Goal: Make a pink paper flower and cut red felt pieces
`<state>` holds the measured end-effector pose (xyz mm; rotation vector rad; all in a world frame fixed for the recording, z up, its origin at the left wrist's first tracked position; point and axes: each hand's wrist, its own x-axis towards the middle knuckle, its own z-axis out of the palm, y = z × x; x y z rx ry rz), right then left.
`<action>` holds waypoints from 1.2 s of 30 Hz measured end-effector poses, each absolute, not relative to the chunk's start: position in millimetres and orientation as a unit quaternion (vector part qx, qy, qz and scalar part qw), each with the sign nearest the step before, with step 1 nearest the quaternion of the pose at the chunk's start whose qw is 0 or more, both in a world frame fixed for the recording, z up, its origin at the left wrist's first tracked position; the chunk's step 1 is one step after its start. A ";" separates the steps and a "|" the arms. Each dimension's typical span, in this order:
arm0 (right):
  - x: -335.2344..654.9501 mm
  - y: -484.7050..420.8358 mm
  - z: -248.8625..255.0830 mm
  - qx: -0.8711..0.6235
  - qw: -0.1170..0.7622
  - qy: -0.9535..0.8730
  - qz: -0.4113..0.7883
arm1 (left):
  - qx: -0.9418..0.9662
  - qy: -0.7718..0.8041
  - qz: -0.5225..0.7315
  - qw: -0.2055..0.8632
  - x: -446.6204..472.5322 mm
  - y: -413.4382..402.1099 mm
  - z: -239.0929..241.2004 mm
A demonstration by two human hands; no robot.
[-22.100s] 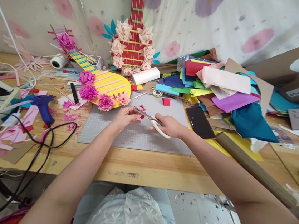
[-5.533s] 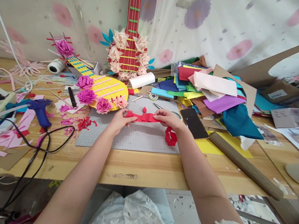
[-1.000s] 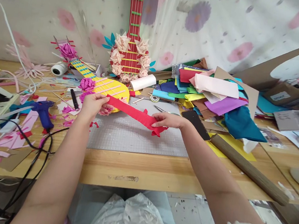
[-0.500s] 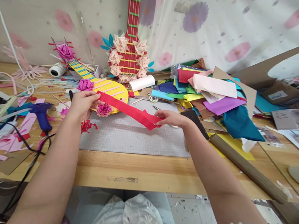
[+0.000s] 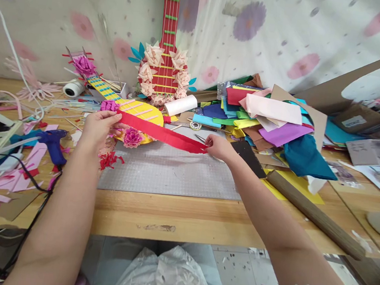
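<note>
A long red paper strip (image 5: 163, 135) is stretched out above the grey cutting mat (image 5: 172, 177). My left hand (image 5: 97, 125) pinches its left end near the yellow paper guitar (image 5: 141, 112) with magenta flowers. My right hand (image 5: 219, 146) pinches the right end, close to the scissors (image 5: 200, 138) lying on the mat and a black phone (image 5: 248, 156). Red paper scraps (image 5: 109, 160) lie by the mat's left edge.
A blue glue gun (image 5: 51, 142) with black cord lies at left. A heap of coloured paper sheets (image 5: 268, 119) fills the back right. A cardboard tube (image 5: 315, 216) lies diagonally at right. A red paper guitar (image 5: 167, 44) leans on the wall.
My hands have drawn apart, the left one further left, and the red strip is now pulled out straight to its full length.
</note>
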<state>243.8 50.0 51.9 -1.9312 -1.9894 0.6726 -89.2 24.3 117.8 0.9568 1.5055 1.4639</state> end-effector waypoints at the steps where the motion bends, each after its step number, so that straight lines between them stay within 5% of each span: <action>1: 244.9 48.9 54.2 -0.666 0.128 -0.698 0.229 | 0.382 0.598 0.579 0.402 -91.4 25.0 118.0; 7: 262.2 42.5 64.9 -0.481 0.140 -0.695 0.516 | 0.374 0.613 0.570 0.399 -100.5 27.1 118.9; 13: 274.0 34.6 71.9 -0.335 0.100 -0.650 0.675 | 0.372 0.625 0.549 0.412 -100.9 25.6 119.0; 20: 274.1 37.1 70.4 -0.309 0.122 -0.648 0.685 | 0.381 0.627 0.538 0.415 -104.6 26.6 117.0; 28: 277.6 47.4 79.0 -0.298 0.007 -0.665 0.685 | 0.363 0.653 0.527 0.405 -110.7 33.0 122.3; 36: 268.5 38.7 74.9 -0.431 0.190 -0.636 0.612 | 0.362 0.652 0.527 0.408 -118.4 31.0 119.4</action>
